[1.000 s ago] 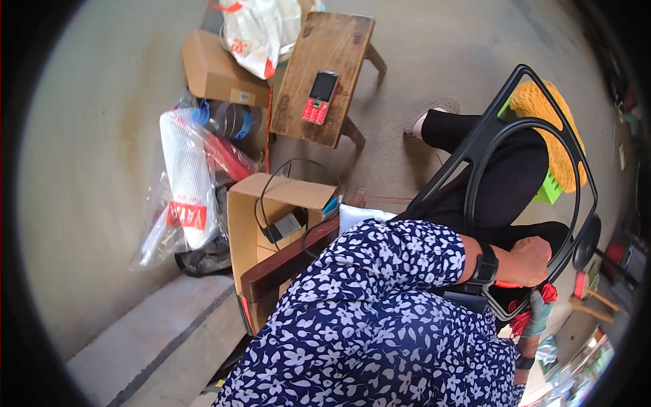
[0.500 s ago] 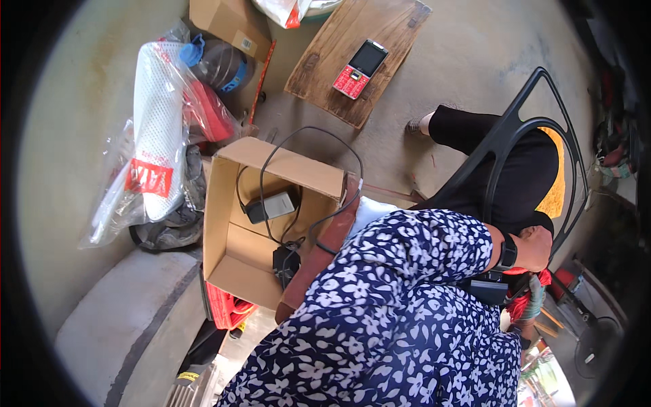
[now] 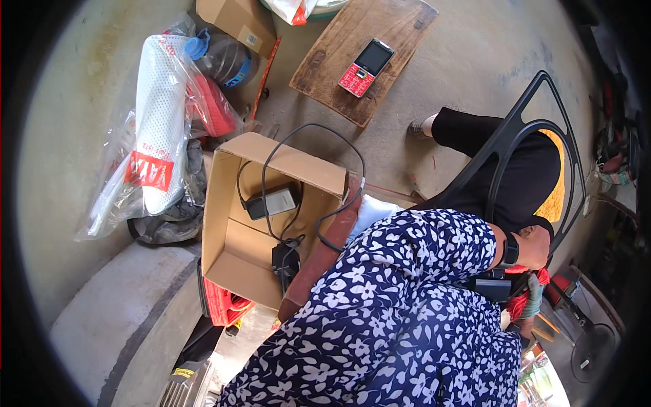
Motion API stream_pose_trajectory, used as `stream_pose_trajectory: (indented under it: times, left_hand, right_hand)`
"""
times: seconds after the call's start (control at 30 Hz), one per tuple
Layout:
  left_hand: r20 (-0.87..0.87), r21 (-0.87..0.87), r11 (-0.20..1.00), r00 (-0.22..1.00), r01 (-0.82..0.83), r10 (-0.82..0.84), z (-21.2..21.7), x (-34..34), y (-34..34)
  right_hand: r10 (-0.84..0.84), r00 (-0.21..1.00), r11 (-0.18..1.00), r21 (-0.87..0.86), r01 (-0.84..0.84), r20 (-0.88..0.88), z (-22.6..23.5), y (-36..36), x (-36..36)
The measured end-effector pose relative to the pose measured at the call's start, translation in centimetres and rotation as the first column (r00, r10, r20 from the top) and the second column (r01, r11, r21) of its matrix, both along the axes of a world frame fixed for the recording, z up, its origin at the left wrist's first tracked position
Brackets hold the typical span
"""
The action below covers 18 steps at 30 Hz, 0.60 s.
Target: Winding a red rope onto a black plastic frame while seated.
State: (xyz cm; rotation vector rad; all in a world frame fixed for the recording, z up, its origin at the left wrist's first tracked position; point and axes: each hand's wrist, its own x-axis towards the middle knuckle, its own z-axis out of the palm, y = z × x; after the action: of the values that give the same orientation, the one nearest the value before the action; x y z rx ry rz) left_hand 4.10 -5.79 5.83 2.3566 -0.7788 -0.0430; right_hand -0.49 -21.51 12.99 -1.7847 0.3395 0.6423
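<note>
Since a second ago the view is swinging down and left, so the open cardboard box point(image 3: 271, 217) is sitting nearer the middle and the wooden stool point(image 3: 359, 57) with its red phone point(image 3: 366, 66) is sliding to the top edge. Inside the box a grey charger point(image 3: 271, 202) and a black adapter point(image 3: 283, 258) are lying; their cable point(image 3: 325, 176) is looping over the box's right rim and could snag and drag them out. The right hand point(image 3: 536, 245), at the right, is resting by red-handled tools point(image 3: 529, 302); I cannot tell its fingers. The left hand is hidden.
</note>
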Motion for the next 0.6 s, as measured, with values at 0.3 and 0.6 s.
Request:
stream_pose_trajectory:
  times: [0.3,0.6]
  left_hand:
    - [-0.026,0.003,0.998,0.998,0.055,-0.055,-1.0,1.0,-1.5]
    - [0.024,-0.136,0.991,1.000,-0.008,0.012,-1.5,1.1,-1.6]
  right_hand:
    - [-0.059,0.991,0.996,-0.062,0.066,0.117,-0.2,2.7,-1.2]
    - [0.013,0.997,0.997,-0.071,-0.007,0.079,-0.4,-1.2,0.5]
